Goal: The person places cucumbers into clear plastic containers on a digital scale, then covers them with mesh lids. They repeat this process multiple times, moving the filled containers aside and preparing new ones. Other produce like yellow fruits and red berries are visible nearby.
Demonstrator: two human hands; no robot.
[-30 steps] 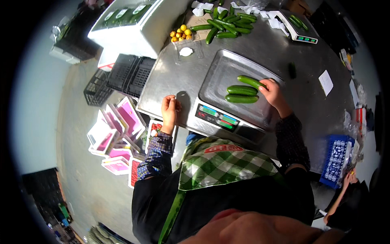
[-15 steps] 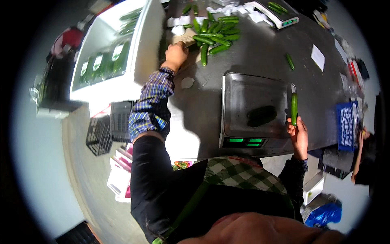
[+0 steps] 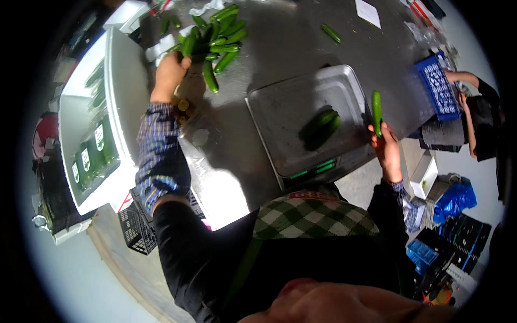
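My left hand (image 3: 171,76) is at the near left edge of a loose pile of green cucumbers (image 3: 226,39), its fingers closed on the lower end of one cucumber (image 3: 188,45). In my right hand (image 3: 385,144), another cucumber (image 3: 376,112) stands upright, pinched near its bottom end beside the scale. A few cucumbers (image 3: 326,126) lie side by side in the scale's metal tray (image 3: 277,107); shadow makes their number hard to tell. The scale's green-lit display (image 3: 312,169) is on the side towards me.
At left stands a white foam box (image 3: 123,102) with wrapped green packs (image 3: 91,156). A single cucumber (image 3: 330,33) and a white paper (image 3: 368,13) lie on the far metal table (image 3: 280,37). A blue basket (image 3: 439,86) is at right, beside another person's arm (image 3: 464,78).
My left hand has gone from beside the pile to gripping a cucumber. The right hand still holds its cucumber. The view has shifted, so the table appears turned and moved left.
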